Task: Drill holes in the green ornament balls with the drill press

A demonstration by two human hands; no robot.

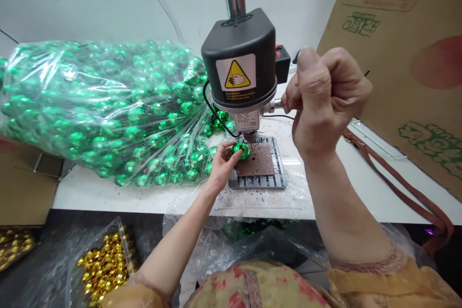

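A shiny green faceted ball (241,151) is pinched in my left hand (224,166), just over the brown board (262,161) on the metal base of a small drill press (238,62). The drill's lower end (250,134) comes down right behind the ball; whether it touches cannot be made out. My right hand (328,98) is raised at the right of the press, its fingers closed round the feed lever (277,103), mostly hidden by the hand. Dark shavings dot the board and the base.
A big clear bag of green balls (108,115) lies on the white table (119,201) at the left. Cardboard boxes (397,53) stand at right and left, with a brown strap (393,187) on the right. Below, a clear container (121,236) holds gold balls (104,264).
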